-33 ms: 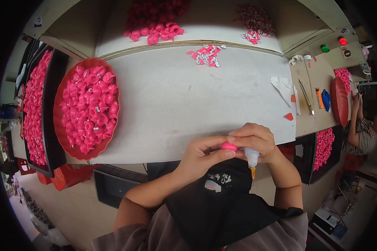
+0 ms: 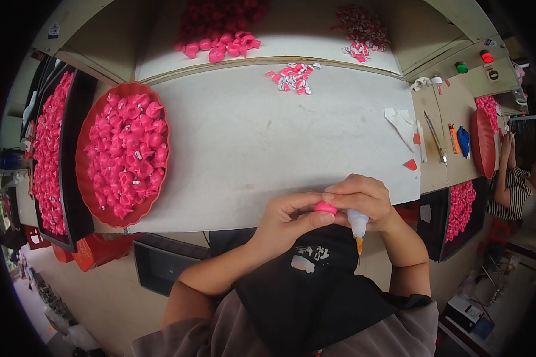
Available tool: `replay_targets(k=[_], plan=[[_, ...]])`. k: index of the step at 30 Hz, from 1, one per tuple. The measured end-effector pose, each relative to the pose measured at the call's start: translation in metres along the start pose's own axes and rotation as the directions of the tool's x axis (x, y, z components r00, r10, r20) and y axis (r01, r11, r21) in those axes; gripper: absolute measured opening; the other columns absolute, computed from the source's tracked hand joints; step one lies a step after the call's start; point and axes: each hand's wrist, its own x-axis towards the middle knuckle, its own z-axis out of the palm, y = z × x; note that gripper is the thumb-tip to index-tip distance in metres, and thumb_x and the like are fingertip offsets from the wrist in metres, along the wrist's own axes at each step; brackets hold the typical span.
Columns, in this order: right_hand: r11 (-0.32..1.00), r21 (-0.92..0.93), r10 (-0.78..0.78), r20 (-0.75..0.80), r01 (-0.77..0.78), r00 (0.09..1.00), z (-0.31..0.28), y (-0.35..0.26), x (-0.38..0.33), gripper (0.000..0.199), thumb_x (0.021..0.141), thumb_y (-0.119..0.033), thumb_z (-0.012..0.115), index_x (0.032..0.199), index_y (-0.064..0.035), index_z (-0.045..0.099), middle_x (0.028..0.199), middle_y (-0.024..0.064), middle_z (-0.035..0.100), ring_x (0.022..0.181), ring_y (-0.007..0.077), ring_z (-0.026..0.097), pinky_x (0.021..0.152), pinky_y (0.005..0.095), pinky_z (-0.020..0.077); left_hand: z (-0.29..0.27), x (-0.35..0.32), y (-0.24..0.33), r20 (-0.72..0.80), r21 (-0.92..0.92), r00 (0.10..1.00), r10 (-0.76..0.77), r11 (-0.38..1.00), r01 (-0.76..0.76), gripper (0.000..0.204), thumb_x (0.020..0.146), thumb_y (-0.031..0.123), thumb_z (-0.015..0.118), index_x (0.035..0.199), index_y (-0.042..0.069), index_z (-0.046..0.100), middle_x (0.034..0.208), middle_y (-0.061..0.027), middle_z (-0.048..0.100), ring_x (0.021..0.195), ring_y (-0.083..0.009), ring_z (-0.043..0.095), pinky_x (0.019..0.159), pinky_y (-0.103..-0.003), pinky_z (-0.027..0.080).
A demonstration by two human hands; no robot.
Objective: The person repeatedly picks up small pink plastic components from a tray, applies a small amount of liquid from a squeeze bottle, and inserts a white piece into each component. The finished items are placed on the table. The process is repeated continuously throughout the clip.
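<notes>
Close to the table's near edge, my left hand (image 2: 289, 217) pinches a small rounded pink plastic part (image 2: 325, 207) between thumb and fingers. My right hand (image 2: 363, 199) meets it there, its fingertips touching the part. Tucked in my right palm is a translucent squeeze bottle (image 2: 358, 221) with an amber needle tip that points down toward my apron. Beyond my hands, small pink-and-white pieces (image 2: 296, 78) lie in a loose pile at the table's far edge. To the left stands a scalloped red tray (image 2: 83, 154) heaped with hollow pink parts (image 2: 128, 152).
Black trays of pink parts flank the table, one left (image 2: 71, 178) and one right (image 2: 441, 232). More pink parts (image 2: 220, 44) sit in the booth. Tweezers (image 2: 436, 140), an orange tube (image 2: 454, 139) and a white cloth (image 2: 400, 123) lie at right. A co-worker's arm (image 2: 501, 184) shows far right.
</notes>
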Motion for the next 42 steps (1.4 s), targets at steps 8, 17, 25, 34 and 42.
replay_targets(k=[8, 17, 25, 34, 42], plan=[[0.997, -0.045, 0.068, 0.008, -0.068, 0.998, 0.005, -0.007, 0.001, 0.034, 0.061, -0.010, 0.075, 0.093, -0.0023, 0.064, 0.085, 0.0103, 0.059, 0.064, 0.0196, 0.059, 0.051, 0.0258, 0.0474, -0.003, -0.003, -0.004, 0.002, -0.104, 0.999, -0.035, 0.994, 0.035, 0.023, 0.086, 0.008, 0.054, 0.106, -0.003, 0.056, 0.095, -0.0091, 0.062, 0.088, -0.0139, 0.060, 0.080, -0.025, 0.047], [0.922, 0.187, 0.367, -0.135, -0.340, 0.920, 0.008, -0.022, 0.002, 0.038, 0.063, -0.004, 0.072, 0.100, 0.0019, 0.060, 0.097, 0.0157, 0.053, 0.065, 0.0173, 0.053, 0.054, 0.0257, 0.0431, -0.029, -0.029, 0.027, -0.190, 0.101, 0.974, 0.127, 0.989, -0.109, 0.022, 0.086, 0.013, 0.054, 0.105, 0.001, 0.057, 0.099, -0.0047, 0.057, 0.085, -0.0099, 0.052, 0.077, -0.025, 0.042], [0.445, 0.893, 0.148, -0.150, 0.070, 0.977, -0.038, -0.066, 0.011, 0.007, 0.071, 0.003, 0.066, 0.073, 0.0040, 0.059, 0.085, 0.0234, 0.060, 0.075, 0.0319, 0.063, 0.060, 0.0358, 0.0562, -0.133, -0.108, 0.112, -0.202, 0.912, 0.341, 0.918, 0.050, 0.406, 0.033, 0.078, 0.011, 0.061, 0.110, 0.005, 0.057, 0.118, -0.0129, 0.050, 0.115, -0.0279, 0.042, 0.097, -0.037, 0.030], [0.097, 0.952, -0.281, -0.253, 0.290, 0.926, -0.039, -0.097, 0.048, 0.009, 0.079, 0.002, 0.056, 0.087, 0.0018, 0.060, 0.098, 0.0216, 0.058, 0.080, 0.0302, 0.062, 0.072, 0.0332, 0.0524, -0.079, 0.035, 0.127, -0.004, 0.978, 0.649, 0.760, -0.132, 0.160, 0.031, 0.073, 0.012, 0.065, 0.103, 0.006, 0.061, 0.087, -0.0095, 0.057, 0.086, -0.0252, 0.051, 0.079, -0.035, 0.039], [0.190, 0.925, -0.357, -0.247, 0.328, 0.901, -0.069, -0.088, 0.028, 0.009, 0.077, -0.001, 0.061, 0.085, 0.0018, 0.061, 0.095, 0.0205, 0.061, 0.073, 0.0254, 0.061, 0.062, 0.0301, 0.0531, -0.115, 0.169, 0.106, 0.154, 0.795, 0.740, 0.654, -0.527, 0.301, 0.024, 0.070, 0.016, 0.066, 0.094, 0.012, 0.061, 0.075, -0.0098, 0.056, 0.076, -0.0258, 0.053, 0.066, -0.037, 0.040]])
